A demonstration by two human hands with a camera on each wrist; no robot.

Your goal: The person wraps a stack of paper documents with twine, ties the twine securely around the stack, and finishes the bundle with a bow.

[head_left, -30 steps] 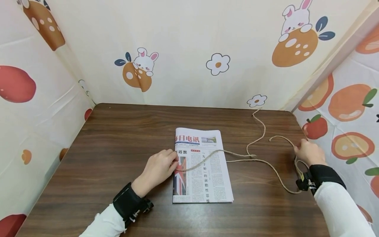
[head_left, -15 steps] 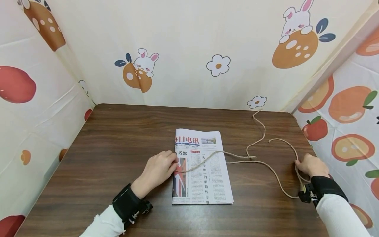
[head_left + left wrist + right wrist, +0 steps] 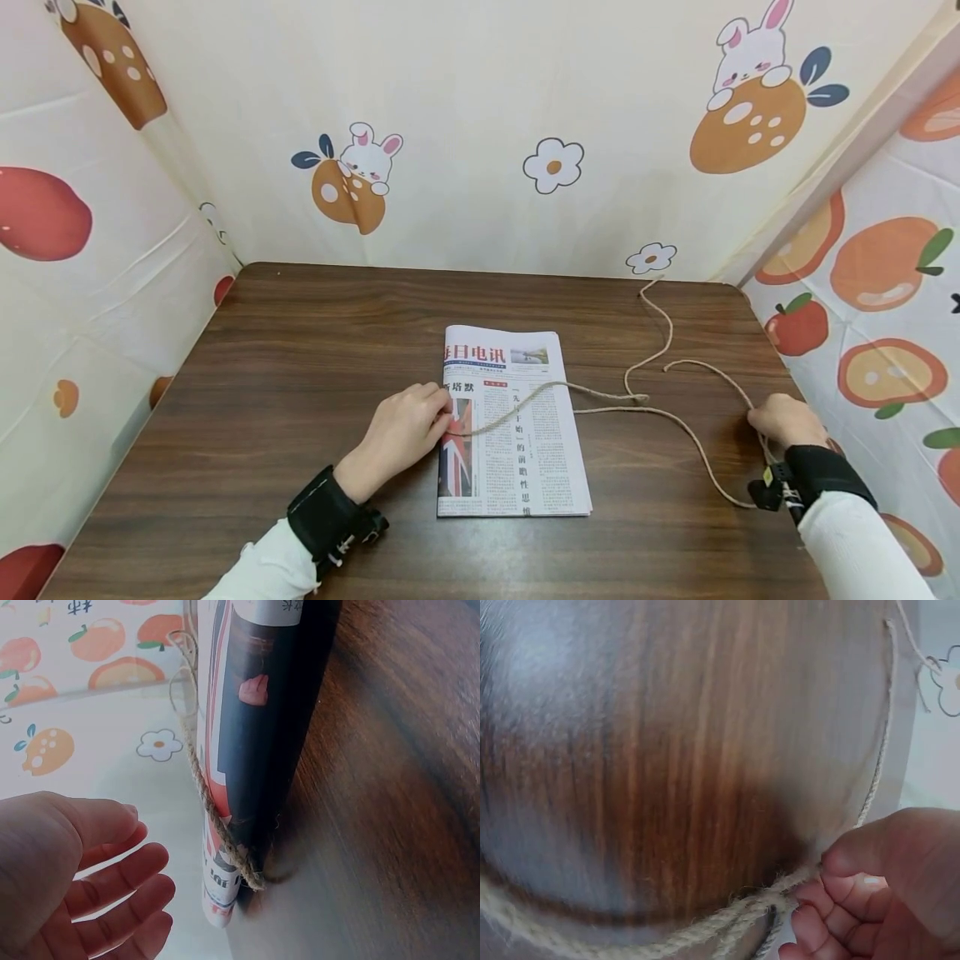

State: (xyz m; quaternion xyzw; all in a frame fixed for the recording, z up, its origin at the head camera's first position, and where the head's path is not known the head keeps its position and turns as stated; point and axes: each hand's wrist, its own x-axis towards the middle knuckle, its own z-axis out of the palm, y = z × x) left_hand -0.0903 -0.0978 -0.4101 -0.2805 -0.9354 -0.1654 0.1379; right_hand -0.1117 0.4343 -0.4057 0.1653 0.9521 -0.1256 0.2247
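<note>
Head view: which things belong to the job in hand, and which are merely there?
Job: rope, partly across the newspaper; newspaper; right hand, pinching the rope; left hand, beside the newspaper.

Merely there: table; printed wall covering; wrist straps.

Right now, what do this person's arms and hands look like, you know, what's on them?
The left sleeve and right sleeve are white. Wide black wristbands carry small black devices; the right one has a yellow mark. The left hand and right hand are ungloved.
</note>
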